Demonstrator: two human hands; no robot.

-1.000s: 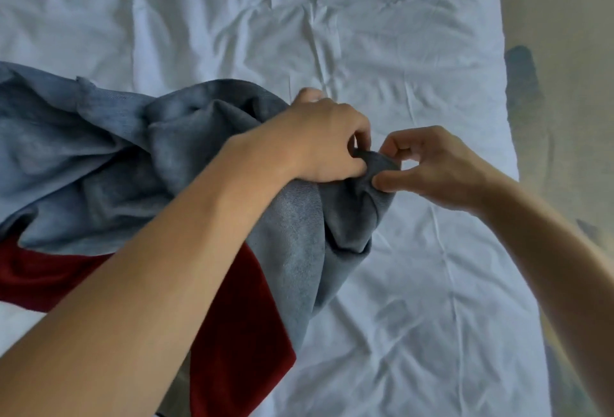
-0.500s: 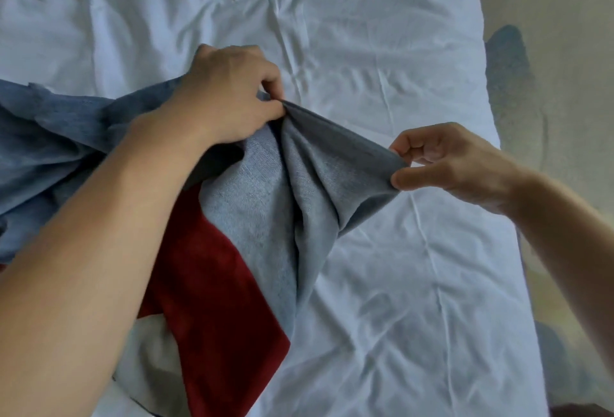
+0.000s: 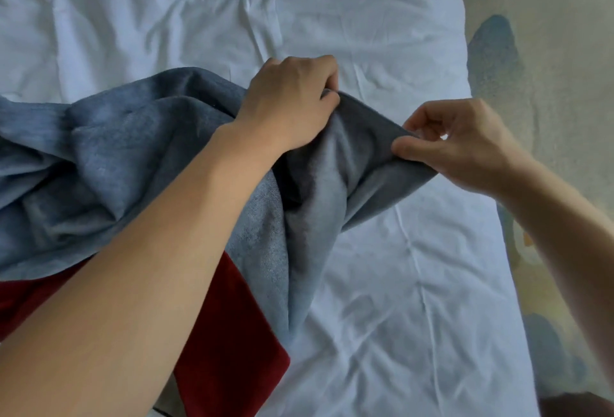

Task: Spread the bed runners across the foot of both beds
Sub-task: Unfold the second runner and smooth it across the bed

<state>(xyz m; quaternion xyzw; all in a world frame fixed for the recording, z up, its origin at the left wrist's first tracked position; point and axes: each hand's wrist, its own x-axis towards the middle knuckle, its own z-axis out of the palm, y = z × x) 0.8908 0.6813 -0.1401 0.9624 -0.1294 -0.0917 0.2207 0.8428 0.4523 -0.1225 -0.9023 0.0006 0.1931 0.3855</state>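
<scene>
A blue-grey bed runner (image 3: 109, 157) with a dark red panel (image 3: 229, 343) lies bunched on the left half of the bed's white sheet (image 3: 382, 300). My left hand (image 3: 289, 104) grips the runner's upper edge near the bed's middle, fingers curled round the cloth. My right hand (image 3: 455, 144) pinches the runner's end between thumb and fingers, a short way to the right. A short span of cloth stretches between the two hands. My left forearm hides part of the runner.
The bed's right edge runs down the right side of the view. Beyond it lies a beige carpet (image 3: 548, 51) with blue and yellow patches. A dark object (image 3: 578, 405) shows at the bottom right corner.
My left hand has slid to the right along the runner's edge, closer to my right hand. The stretched span between them is shorter now. My right hand keeps its pinch on the end.
</scene>
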